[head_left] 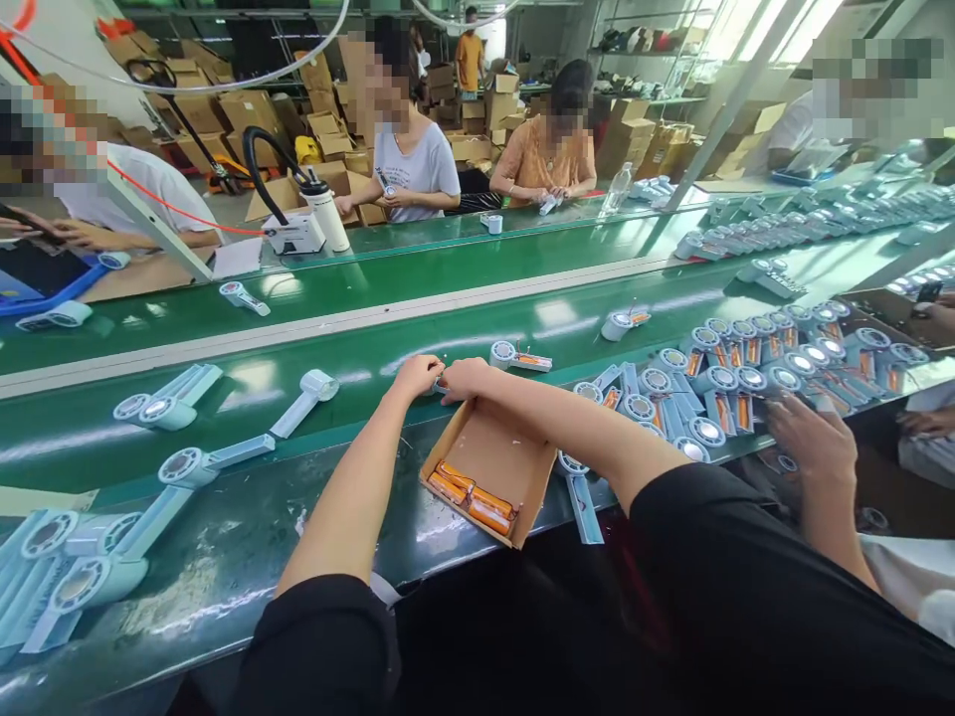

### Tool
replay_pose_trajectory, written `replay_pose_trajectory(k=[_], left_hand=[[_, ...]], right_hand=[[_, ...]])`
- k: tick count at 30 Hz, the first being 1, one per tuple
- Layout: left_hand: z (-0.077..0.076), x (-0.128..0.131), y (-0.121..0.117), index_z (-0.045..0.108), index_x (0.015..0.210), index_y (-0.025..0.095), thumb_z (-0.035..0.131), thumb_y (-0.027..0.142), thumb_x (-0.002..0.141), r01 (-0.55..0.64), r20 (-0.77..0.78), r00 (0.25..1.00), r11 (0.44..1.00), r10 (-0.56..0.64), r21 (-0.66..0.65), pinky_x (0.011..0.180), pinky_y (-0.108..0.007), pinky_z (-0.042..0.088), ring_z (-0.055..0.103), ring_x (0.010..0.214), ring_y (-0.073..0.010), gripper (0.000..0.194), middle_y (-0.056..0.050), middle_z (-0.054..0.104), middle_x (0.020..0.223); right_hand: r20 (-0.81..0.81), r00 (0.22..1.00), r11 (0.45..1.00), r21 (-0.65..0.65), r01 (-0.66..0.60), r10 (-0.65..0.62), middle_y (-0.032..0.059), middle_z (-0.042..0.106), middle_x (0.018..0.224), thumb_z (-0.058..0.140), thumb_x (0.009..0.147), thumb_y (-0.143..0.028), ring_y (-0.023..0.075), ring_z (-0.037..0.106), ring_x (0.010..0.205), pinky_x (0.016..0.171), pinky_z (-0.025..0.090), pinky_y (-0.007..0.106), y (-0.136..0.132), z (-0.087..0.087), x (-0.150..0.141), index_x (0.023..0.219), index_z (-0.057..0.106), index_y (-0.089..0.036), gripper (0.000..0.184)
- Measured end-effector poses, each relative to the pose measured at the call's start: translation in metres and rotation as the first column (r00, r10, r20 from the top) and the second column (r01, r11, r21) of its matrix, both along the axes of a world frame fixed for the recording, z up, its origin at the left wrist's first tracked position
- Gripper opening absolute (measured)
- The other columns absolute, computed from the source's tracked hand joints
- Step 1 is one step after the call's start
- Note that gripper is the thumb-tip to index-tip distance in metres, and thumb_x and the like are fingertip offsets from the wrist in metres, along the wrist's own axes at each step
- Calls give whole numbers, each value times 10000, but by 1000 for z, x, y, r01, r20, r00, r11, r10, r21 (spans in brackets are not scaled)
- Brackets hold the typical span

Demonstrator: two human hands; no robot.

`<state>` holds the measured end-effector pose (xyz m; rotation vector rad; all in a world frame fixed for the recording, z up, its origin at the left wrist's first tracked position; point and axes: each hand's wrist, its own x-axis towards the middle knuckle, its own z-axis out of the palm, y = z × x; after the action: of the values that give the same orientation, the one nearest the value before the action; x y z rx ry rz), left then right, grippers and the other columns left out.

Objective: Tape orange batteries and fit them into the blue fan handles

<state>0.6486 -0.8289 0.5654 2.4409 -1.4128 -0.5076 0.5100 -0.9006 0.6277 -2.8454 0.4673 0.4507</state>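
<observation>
My left hand (419, 377) and my right hand (466, 377) meet over the near edge of the green belt, fingers closed. A small bit of light blue shows between them; the rest of what they hold is hidden by the fingers. Just below my right hand sits an open cardboard box (496, 443) with several orange battery packs (472, 495) with dark wires along its near side. To the right of my hands lies a light blue handheld fan (504, 354) with an orange battery in its open handle. Another light blue fan part (319, 385) rests left of my left hand.
Light blue fan housings (82, 577) pile up at the left. Many fans with batteries (720, 378) crowd the right, where a co-worker's hand (812, 438) reaches in. The green conveyor belt (388, 328) runs across. People sit opposite, near a white bottle (326, 217).
</observation>
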Motion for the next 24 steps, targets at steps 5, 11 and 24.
replay_pose_trajectory(k=[5,11,24], left_hand=[[13,6,0,683,1281,180,677,438,1036,-115,74,990,992,119,-58,966,-453,623,702,1115,-234,356,-102,702,1287],[26,-1,68,706,1260,188,607,497,1049,-89,132,984,972,119,-216,1000,-478,615,720,1162,-272,388,-108,738,1296],[-51,-125,371,697,1359,494,671,515,947,-68,386,867,841,316,-537,829,-470,696,803,1044,-304,413,74,793,1285]], right_hand=[[241,969,996,86,39,-59,114,682,1376,700,1045,-409,262,699,1194,1024,610,509,-14,16,-32,1354,669,-176,388],[471,877,952,301,-59,-94,87,795,1283,589,1048,-221,227,731,1229,1101,554,350,13,4,-152,1183,782,-193,237],[301,723,537,836,113,-621,59,603,484,315,903,-941,301,616,482,579,542,508,99,-51,-272,580,663,-355,754]])
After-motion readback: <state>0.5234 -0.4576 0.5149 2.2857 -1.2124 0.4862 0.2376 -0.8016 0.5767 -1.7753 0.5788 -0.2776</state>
